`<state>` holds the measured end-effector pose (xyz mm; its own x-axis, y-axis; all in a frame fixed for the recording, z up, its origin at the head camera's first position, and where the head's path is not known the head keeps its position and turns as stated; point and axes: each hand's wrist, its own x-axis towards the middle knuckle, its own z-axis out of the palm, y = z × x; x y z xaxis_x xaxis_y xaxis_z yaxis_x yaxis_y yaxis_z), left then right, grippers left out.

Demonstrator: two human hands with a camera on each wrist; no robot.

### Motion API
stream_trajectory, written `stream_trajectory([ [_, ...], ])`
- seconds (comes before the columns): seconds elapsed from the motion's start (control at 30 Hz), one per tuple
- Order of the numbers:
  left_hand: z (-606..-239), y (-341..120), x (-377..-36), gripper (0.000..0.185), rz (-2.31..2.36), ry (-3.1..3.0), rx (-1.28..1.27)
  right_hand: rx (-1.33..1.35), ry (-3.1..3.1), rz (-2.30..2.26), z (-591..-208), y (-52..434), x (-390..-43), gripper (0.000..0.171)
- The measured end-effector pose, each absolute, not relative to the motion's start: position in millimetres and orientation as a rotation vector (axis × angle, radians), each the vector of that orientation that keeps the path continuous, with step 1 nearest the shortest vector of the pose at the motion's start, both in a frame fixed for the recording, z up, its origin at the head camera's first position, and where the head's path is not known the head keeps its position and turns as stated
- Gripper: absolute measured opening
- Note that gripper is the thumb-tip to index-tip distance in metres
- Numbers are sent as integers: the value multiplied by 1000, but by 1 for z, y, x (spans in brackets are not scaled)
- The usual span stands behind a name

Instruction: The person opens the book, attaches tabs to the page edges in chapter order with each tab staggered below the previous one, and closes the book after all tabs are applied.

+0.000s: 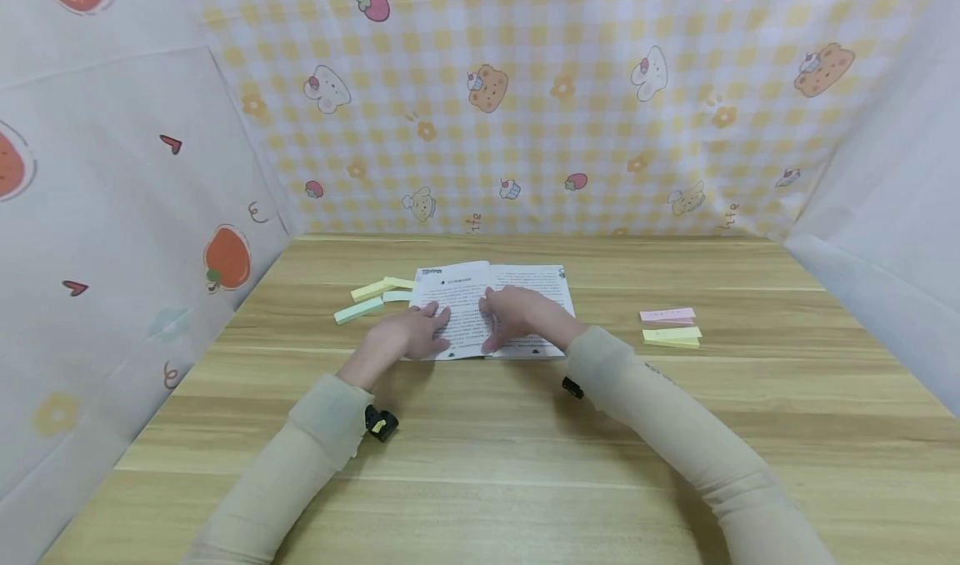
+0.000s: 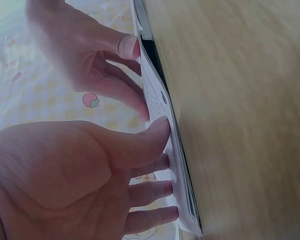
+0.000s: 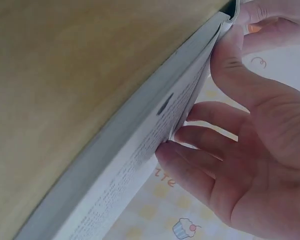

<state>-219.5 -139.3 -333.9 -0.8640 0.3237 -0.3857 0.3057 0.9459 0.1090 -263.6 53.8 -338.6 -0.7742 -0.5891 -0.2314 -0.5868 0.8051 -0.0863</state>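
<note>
An open book (image 1: 455, 284) with printed pages lies flat toward the back of the table. My left hand (image 1: 417, 332) rests its thumb and fingertips on the left page, near its lower outer part. Close to the book's middle fold, my right hand (image 1: 521, 311) presses its fingertips and thumb on the pages. In the right wrist view the right thumb (image 3: 227, 57) lies by the fold, while the other fingertips touch the printed right page (image 3: 140, 155). The left wrist view shows the left fingers (image 2: 151, 192) extended against the paper. Both palms stand off the page.
Left of the book lie a green sticky-note strip (image 1: 358, 311), a yellow strip (image 1: 371, 289) and other strips reaching the page edge. Right of it are pink notes (image 1: 667, 315) and yellow notes (image 1: 671, 334). A checked curtain (image 1: 525, 148) hangs behind the wooden table (image 1: 480, 482).
</note>
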Motion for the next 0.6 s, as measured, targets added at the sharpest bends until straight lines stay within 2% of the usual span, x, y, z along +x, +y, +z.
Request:
stream_trajectory([
  [0.43, -334, -140, -221, 65, 57, 2689, 457, -985, 2785, -3, -335, 48, -250, 25],
  [0.6, -335, -140, -221, 65, 57, 2690, 459, -1032, 2771, -34, -336, 52, -249, 25],
])
